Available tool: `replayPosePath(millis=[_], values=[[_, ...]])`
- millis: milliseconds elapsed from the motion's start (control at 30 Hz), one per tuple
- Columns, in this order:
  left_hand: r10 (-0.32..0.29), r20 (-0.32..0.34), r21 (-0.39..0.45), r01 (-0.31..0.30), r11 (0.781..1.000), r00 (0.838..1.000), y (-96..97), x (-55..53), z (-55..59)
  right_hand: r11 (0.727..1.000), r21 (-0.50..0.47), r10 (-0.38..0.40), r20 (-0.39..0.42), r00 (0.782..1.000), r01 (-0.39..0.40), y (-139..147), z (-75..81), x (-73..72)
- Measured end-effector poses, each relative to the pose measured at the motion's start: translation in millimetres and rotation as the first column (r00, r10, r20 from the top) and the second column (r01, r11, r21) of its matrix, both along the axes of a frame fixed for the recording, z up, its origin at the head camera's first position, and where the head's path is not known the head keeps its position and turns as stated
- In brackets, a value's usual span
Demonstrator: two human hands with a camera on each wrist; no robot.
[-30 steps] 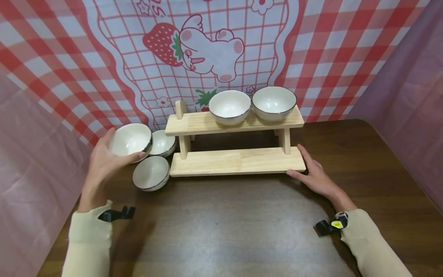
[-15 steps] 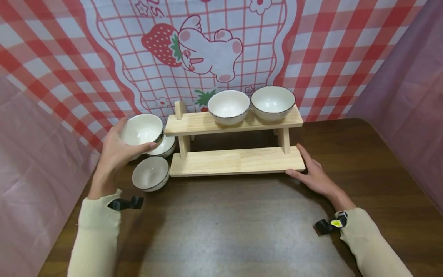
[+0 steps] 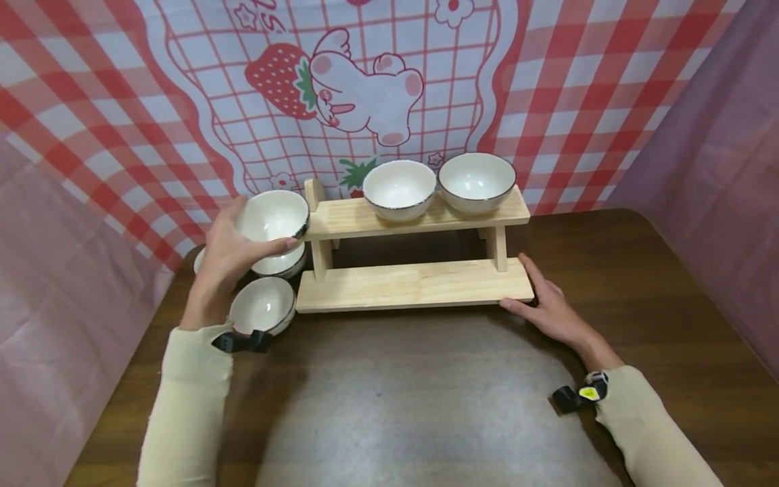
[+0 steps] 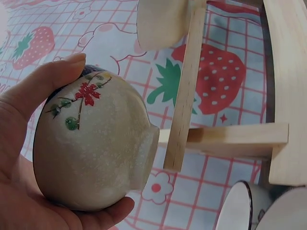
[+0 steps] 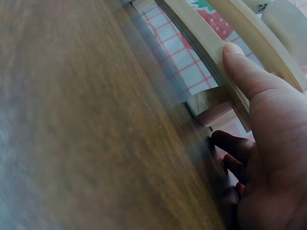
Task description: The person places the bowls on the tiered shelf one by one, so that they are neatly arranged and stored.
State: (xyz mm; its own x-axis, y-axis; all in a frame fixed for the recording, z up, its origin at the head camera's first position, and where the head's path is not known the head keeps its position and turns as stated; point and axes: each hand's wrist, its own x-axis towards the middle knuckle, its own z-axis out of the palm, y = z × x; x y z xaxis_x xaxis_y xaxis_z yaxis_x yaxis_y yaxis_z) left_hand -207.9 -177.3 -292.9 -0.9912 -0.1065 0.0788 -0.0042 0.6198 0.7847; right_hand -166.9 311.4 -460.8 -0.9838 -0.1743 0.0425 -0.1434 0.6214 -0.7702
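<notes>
My left hand (image 3: 226, 251) grips a white bowl (image 3: 275, 215) by its side, thumb at the near rim, fingers around the far side. The bowl is raised to the left end of a two-tier wooden stand (image 3: 416, 285), overlapping the upper shelf's end in the head view. In the left wrist view, the held bowl (image 4: 103, 143) shows a dark rim, a red flower and green leaves; its foot faces the upper shelf's end. My right hand (image 3: 550, 308) holds the lower shelf's right end, thumb (image 5: 240, 62) against the front edge and other fingers beyond the end.
Two white bowls (image 3: 400, 191) (image 3: 477, 181) sit side by side on the upper shelf, toward its right. More bowls (image 3: 278, 262) (image 3: 262, 306) stand on the brown table (image 3: 389, 392) left of the stand, one mostly behind my left hand. A red-checked cloth (image 3: 584, 101) hangs behind.
My left hand has carried its bowl rightward and up, from over the left of the table to the upper shelf's left end. My right hand stays at the lower shelf.
</notes>
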Motion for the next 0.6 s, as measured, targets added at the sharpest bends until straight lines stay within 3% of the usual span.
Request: replayPosePath(millis=[333,600], values=[[-0.038,-0.027,-0.011,0.038,0.999,0.999,22.5,-12.0,2.8,1.0,0.006,-0.004,0.017,1.0,0.004,1,0.5,0.8],[-0.085,-0.046,0.062,0.088,0.994,0.995,37.7,-21.6,3.9,1.0,0.004,-0.003,0.015,1.0,0.003,1,1.5,0.2]])
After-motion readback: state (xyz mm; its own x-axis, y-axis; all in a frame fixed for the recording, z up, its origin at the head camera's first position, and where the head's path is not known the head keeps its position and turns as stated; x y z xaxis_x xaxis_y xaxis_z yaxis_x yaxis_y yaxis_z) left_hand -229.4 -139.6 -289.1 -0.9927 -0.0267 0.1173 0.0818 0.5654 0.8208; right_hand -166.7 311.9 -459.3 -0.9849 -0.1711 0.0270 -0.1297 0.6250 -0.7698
